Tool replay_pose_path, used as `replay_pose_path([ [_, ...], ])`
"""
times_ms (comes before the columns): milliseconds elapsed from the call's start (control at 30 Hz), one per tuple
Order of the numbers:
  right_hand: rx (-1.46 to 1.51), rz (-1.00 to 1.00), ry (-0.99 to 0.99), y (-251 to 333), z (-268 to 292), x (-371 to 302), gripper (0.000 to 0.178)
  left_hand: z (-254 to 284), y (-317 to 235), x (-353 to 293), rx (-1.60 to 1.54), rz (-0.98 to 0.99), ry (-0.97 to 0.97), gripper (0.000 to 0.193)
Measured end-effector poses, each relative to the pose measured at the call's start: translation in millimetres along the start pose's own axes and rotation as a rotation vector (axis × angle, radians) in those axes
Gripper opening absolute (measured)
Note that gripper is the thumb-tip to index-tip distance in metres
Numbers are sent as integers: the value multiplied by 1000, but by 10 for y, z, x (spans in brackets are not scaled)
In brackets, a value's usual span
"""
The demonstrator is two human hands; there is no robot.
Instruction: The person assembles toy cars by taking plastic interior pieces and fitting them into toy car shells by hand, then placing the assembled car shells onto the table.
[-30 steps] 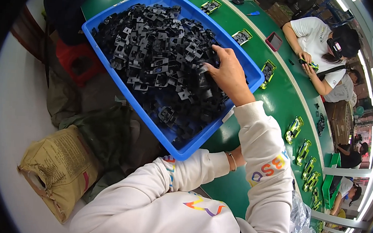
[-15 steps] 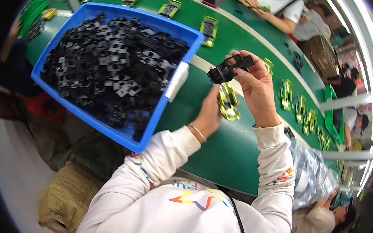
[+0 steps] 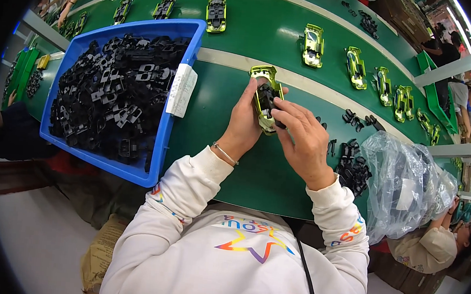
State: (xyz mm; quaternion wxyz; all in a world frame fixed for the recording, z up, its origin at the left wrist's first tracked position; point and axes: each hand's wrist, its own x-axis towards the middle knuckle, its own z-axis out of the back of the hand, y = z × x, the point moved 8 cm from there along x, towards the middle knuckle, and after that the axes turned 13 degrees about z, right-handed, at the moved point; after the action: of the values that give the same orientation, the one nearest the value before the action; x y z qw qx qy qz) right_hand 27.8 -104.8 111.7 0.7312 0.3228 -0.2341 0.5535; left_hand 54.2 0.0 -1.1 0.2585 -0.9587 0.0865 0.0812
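Observation:
A yellow-green toy car body shell lies hollow side up in my left hand, whose fingers are wrapped round its edge. Inside the shell sits a black plastic car part. My right hand bends over the lower end of this part, thumb and fingers closed on it. Its fingers hide some of the part, so I cannot tell how deep it sits. Both hands are above the green table, to the right of a blue bin heaped with black plastic parts.
On the green conveyor belt stand several car shells, some with black parts inside. Small black pieces lie right of my hands beside a clear plastic bag. Other people work around the line.
The black part, held up in my right hand before, is now inside the shell. My left hand has turned the shell upward. The view has shifted right; the bin appears farther left.

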Motion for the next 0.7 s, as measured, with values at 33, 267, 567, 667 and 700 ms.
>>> replay_pose_path([
  [33, -2, -6, -6, -8, 12, -14, 42, -17, -18, -3, 26, -26, -3, 44],
  [267, -175, 61, -96, -49, 95, 51, 46, 24, 57, -16, 18, 33, -60, 52],
  [567, -259, 55, 65, -5, -123, 40, 45, -27, -19, -26, 12, 8, -65, 54],
  [667, -212, 3, 99, 44, -109, 70, 48, -56, -74, -60, 36, -26, -16, 51],
  [700, -199, -14, 119, 40, -109, 62, 48, -67, -69, -60, 42, -23, -13, 52],
])
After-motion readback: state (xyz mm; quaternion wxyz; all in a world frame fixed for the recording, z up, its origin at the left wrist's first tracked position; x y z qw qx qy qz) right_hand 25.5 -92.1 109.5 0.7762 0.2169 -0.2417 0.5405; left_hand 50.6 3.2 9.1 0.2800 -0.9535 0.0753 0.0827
